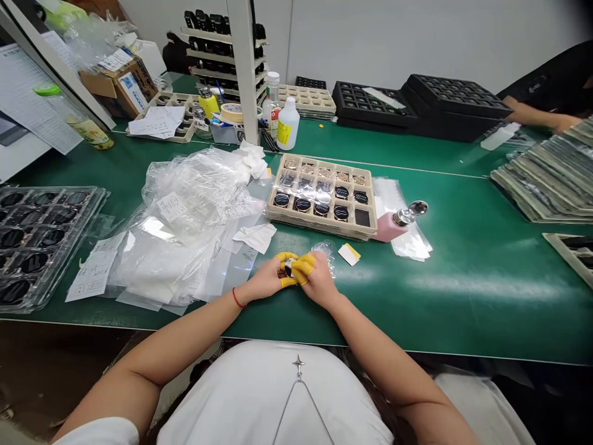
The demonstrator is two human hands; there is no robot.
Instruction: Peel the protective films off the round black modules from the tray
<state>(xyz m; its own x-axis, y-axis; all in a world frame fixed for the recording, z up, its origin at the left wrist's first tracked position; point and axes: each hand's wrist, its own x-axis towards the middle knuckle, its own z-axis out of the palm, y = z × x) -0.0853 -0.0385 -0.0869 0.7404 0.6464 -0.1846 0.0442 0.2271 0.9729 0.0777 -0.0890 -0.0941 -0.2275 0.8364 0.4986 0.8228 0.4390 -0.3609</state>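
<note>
My left hand [267, 279] and my right hand [317, 281] meet over the green mat [463, 278], just in front of me. Both wear yellow finger cots. Together they pinch a small round metal part [289, 267], held between the fingertips. A bit of clear plastic film [324, 250] lies just beyond my right hand. Behind the hands stands a beige compartment tray [324, 196] holding several round dark and rose-gold parts, with one empty cell at its near right corner.
A heap of clear plastic bags and paper slips [185, 216] lies left of the hands. A pink pump bottle [393, 225] lies beside the tray. Black trays [417, 102] stand at the back, a clear blister tray [37, 241] at far left. Another person's arm [532, 114] reaches in at far right.
</note>
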